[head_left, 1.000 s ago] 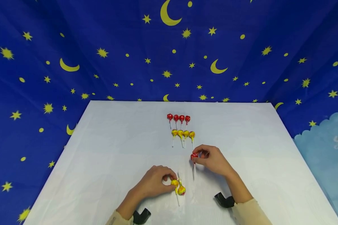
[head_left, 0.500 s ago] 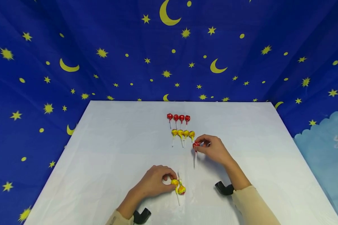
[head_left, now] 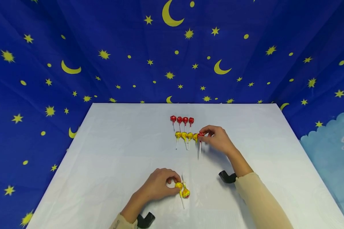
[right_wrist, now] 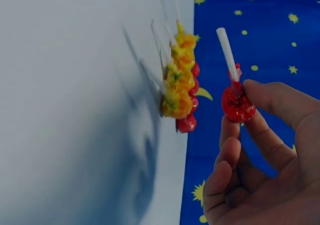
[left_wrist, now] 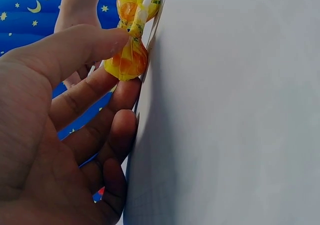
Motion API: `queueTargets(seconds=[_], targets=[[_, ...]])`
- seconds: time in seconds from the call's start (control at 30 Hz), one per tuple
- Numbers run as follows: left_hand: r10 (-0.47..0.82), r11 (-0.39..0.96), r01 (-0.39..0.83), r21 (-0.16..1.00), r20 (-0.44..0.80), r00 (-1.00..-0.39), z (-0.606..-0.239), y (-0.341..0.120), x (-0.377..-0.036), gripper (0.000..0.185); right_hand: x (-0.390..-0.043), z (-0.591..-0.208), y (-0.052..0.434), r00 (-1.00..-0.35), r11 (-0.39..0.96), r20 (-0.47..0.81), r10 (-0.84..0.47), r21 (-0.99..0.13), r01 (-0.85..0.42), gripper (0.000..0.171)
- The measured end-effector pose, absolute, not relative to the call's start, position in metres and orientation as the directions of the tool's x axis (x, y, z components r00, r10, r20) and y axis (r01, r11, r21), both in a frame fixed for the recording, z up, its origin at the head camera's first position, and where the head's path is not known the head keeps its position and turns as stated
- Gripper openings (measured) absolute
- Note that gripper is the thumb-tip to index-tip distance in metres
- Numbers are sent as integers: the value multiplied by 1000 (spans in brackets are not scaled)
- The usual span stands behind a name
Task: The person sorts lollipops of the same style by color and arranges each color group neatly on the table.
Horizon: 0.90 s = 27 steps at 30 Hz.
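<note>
My right hand [head_left: 218,139] pinches a red lollipop [right_wrist: 238,103] by its wrapped head between thumb and fingers, lifted off the table, its white stick pointing toward the near edge. In the head view it is beside the right end of a row of yellow lollipops [head_left: 184,135]. Behind that row lies a row of red lollipops [head_left: 179,120], sticks toward me. Nearer to me, my left hand [head_left: 160,183] pinches a yellow lollipop [left_wrist: 126,62] at the table surface. Right beside it lies another yellow lollipop [head_left: 185,193], its stick pointing away from me.
The white table [head_left: 117,143] extends to a blue curtain [head_left: 132,41] with yellow moons and stars. A black curved piece [head_left: 227,176] is at the right wrist, and a similar black piece [head_left: 146,220] at the left wrist.
My right hand has moved away from me with the red lollipop, from the middle of the table to beside the yellow row. My left hand has stayed in place.
</note>
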<state>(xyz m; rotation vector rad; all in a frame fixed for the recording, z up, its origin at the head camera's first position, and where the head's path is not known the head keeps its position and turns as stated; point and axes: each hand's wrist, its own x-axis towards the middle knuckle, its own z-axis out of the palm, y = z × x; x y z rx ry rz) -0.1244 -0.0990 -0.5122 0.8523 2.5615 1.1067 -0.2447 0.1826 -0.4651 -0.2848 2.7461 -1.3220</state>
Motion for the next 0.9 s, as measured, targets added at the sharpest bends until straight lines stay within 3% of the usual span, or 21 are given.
queueTargets(seconds=[0.9], targets=[[567,546,400,736,26,-823,-515,-99,-123,17,-314,-476,179,-989,610,-112,-101,-792,27,27]])
